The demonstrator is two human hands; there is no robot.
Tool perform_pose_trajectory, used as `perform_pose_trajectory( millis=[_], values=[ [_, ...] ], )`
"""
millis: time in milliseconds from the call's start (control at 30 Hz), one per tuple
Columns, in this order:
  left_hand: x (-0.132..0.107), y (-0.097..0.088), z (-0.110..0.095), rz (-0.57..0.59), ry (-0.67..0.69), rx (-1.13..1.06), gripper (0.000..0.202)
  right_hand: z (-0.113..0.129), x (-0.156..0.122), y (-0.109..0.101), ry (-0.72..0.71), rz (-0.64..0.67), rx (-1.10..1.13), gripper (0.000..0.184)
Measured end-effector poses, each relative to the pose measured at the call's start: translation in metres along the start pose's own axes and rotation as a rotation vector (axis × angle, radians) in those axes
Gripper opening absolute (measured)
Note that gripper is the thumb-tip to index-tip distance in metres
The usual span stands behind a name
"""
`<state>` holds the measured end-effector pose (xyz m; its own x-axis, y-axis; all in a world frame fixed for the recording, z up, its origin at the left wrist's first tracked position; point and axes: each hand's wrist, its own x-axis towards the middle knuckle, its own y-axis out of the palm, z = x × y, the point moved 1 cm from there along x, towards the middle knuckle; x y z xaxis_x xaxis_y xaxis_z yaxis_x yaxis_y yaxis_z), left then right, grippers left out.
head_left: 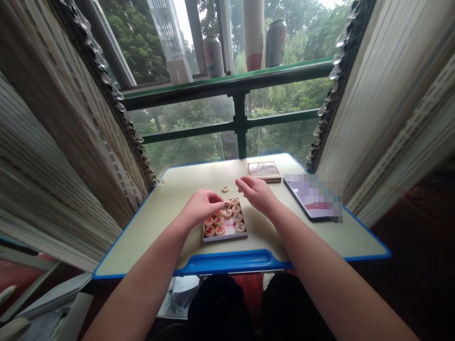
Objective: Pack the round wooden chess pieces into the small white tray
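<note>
A shallow open box of round Chinese chess pieces lies on the small table, with red and black characters facing up. My left hand reaches over its left side, thumb and fingers pinched on the edge of a black-marked Chinese chess piece near the far row. The hand hides some pieces. To the right and a little beyond the box hovers my right hand, fingers loosely curled, thumb slightly apart, nothing visible between them. One loose Chinese chess piece lies on the table just past the box.
Behind my right hand lies a flat printed box lid. A tablet-like device, partly blurred, rests at the right. The table has a blue edge and front groove. Cans and stacked cups stand on the window ledge; curtains flank both sides.
</note>
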<state>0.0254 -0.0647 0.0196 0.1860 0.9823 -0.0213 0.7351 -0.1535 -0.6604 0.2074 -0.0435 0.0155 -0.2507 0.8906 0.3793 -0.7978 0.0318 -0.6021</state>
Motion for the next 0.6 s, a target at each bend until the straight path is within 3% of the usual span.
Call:
perform_pose_trajectory(
  millis=[167, 300, 433, 600],
  values=[
    [0.000, 0.005, 0.001, 0.055, 0.062, 0.220, 0.024, -0.001, 0.002, 0.006, 0.012, 0.040, -0.187, 0.036],
    [0.000, 0.005, 0.001, -0.008, 0.132, 0.394, 0.024, 0.002, 0.002, 0.008, 0.028, 0.085, -0.186, 0.040],
    [-0.004, 0.004, -0.005, -0.049, 0.211, 0.451, 0.025, 0.002, 0.002, 0.006, 0.036, 0.080, -0.184, 0.041],
    [-0.007, 0.005, -0.009, 0.018, 0.255, 0.498, 0.032, 0.001, 0.004, 0.007, 0.046, 0.084, -0.206, 0.041]
  ],
)
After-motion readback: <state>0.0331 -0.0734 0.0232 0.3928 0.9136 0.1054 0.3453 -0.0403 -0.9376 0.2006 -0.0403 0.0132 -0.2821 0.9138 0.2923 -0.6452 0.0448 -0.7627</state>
